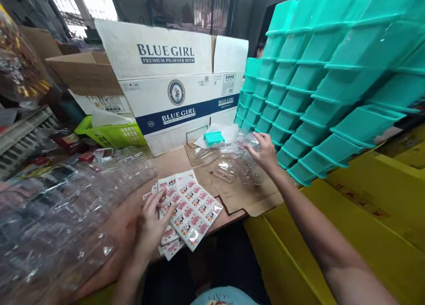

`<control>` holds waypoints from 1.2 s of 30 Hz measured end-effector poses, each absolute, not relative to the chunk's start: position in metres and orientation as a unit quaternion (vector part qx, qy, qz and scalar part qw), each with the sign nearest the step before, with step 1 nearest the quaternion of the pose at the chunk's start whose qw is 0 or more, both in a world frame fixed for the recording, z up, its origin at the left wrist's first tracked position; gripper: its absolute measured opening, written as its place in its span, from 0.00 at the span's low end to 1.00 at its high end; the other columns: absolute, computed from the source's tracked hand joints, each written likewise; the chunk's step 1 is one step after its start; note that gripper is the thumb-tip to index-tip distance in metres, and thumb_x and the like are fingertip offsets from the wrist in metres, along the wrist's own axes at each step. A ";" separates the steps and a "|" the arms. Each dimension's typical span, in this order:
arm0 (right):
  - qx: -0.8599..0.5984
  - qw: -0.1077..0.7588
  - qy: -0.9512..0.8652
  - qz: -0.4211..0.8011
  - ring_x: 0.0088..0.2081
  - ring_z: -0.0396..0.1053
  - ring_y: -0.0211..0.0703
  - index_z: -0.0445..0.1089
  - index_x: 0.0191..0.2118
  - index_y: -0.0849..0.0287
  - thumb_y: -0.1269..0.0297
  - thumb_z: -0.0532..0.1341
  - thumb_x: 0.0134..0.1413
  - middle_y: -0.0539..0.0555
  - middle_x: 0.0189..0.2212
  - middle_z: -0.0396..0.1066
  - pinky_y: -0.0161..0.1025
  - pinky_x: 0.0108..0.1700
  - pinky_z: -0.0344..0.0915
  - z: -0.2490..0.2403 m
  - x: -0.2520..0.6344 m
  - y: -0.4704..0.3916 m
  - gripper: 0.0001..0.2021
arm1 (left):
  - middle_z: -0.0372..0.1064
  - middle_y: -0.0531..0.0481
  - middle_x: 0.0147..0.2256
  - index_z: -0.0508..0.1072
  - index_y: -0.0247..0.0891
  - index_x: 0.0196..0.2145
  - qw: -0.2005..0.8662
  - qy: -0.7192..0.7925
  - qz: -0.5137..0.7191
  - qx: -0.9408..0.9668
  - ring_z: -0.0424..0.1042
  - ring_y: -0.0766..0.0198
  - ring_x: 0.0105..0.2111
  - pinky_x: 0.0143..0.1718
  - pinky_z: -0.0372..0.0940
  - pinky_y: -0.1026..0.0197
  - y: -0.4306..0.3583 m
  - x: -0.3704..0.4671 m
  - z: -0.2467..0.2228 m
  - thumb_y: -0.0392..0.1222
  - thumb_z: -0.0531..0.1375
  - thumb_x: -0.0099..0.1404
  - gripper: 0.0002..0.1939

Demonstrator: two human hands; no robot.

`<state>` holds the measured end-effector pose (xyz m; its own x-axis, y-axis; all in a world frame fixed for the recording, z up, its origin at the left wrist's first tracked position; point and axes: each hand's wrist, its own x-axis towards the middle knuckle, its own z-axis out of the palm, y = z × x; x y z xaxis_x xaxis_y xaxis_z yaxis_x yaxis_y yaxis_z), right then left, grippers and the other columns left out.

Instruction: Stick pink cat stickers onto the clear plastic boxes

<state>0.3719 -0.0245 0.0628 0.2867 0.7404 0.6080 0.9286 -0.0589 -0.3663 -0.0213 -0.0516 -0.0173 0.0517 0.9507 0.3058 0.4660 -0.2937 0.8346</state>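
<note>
1. Sticker sheets [201,203]: white and glossy, printed with repeating small pink designs and black-and-orange cartoon figures. They lie flat and face up in a loose, overlapping stack, fanned at differing angles, with the lower sheets' corners poking out at the near edge of the wooden table [128,216].
2. Clear plastic containers [226,171]: small, transparent and shiny, heaped loosely at mixed tilts on brown cardboard [257,201], beyond and to the right of the sheets. Pink-and-dark printing shows on or through some; overlapping reflections blur the individual outlines.
</note>
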 end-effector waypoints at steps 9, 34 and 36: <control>-0.555 0.267 -0.787 0.034 0.59 0.59 0.57 0.60 0.63 0.59 0.50 0.58 0.62 0.65 0.58 0.64 0.54 0.59 0.59 0.007 0.242 -0.018 0.29 | 0.67 0.47 0.38 0.73 0.38 0.31 0.217 0.570 0.276 0.743 0.68 0.55 0.43 0.50 0.63 0.52 -0.030 -0.030 -0.049 0.44 0.66 0.57 0.08; -0.393 0.198 -0.870 0.222 0.33 0.66 0.40 0.71 0.35 0.59 0.71 0.57 0.60 0.52 0.29 0.72 0.37 0.37 0.60 0.051 0.210 0.018 0.06 | 0.77 0.46 0.34 0.78 0.33 0.36 0.680 0.387 0.390 0.485 0.75 0.64 0.32 0.36 0.68 0.62 -0.007 -0.016 0.020 0.44 0.71 0.52 0.16; -0.377 0.193 -0.888 0.180 0.35 0.66 0.42 0.71 0.36 0.59 0.72 0.58 0.60 0.53 0.31 0.73 0.38 0.38 0.60 0.049 0.197 0.022 0.05 | 0.77 0.48 0.32 0.77 0.33 0.34 0.700 0.391 0.401 0.443 0.74 0.67 0.29 0.34 0.68 0.65 -0.010 -0.019 0.015 0.42 0.72 0.50 0.16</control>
<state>0.1971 0.0222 0.0486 -0.6418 0.7383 0.2073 0.5998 0.6517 -0.4642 -0.0189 -0.0098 0.0151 0.3719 0.9082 -0.1920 -0.2144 0.2853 0.9342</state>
